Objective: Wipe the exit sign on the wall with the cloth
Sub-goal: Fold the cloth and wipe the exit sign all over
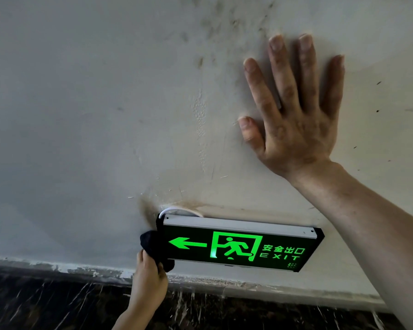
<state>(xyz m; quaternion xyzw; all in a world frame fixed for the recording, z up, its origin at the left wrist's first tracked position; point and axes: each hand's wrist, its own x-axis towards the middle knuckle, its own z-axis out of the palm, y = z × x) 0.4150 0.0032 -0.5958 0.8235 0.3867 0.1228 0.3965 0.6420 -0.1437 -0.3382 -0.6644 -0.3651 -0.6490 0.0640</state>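
The exit sign (239, 245) is a black box with a silver top strip, lit with a green arrow, a running figure and the word EXIT. It hangs low on the wall, tilted down to the right. My left hand (149, 279) grips a dark cloth (153, 244) and presses it against the sign's left end. My right hand (293, 110) lies flat on the wall above the sign's right half, fingers spread and holding nothing.
The pale grey wall (81, 115) carries dirty smudges above the sign and scuff marks near a white cable (177, 209) at the sign's top left. A dark marble skirting (57, 303) runs along the bottom.
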